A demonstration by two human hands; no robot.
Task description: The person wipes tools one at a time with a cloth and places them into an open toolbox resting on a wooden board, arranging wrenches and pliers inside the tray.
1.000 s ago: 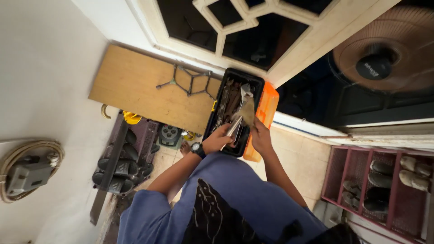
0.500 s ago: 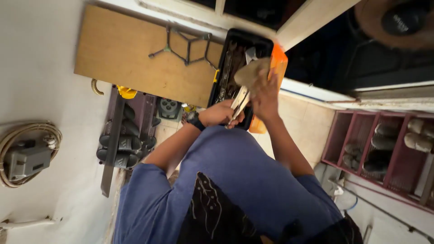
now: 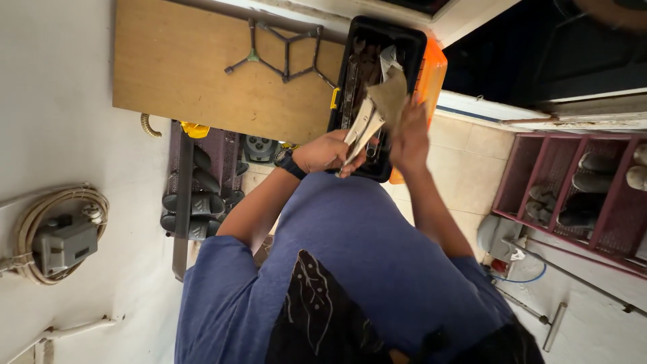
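Gripping locking pliers (image 3: 360,131) by the handles, the left hand (image 3: 323,152) holds them up over the black toolbox (image 3: 350,81), jaws pointing away. Right hand (image 3: 409,138) pinches a tan rag (image 3: 391,94) against the pliers' head. Toolbox sits on the wooden desk (image 3: 189,74), orange lid (image 3: 431,74) open beside it.

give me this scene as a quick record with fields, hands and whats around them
left hand: grips the handles of silvery locking pliers
right hand: holds a tan rag against the pliers' upper end
toolbox: black, open, tools inside, orange lid at its right side
board: brown wooden panel left of the toolbox, a dark metal frame on it
shoe racks: dark one at left, red one at right
wrist: dark watch on left arm
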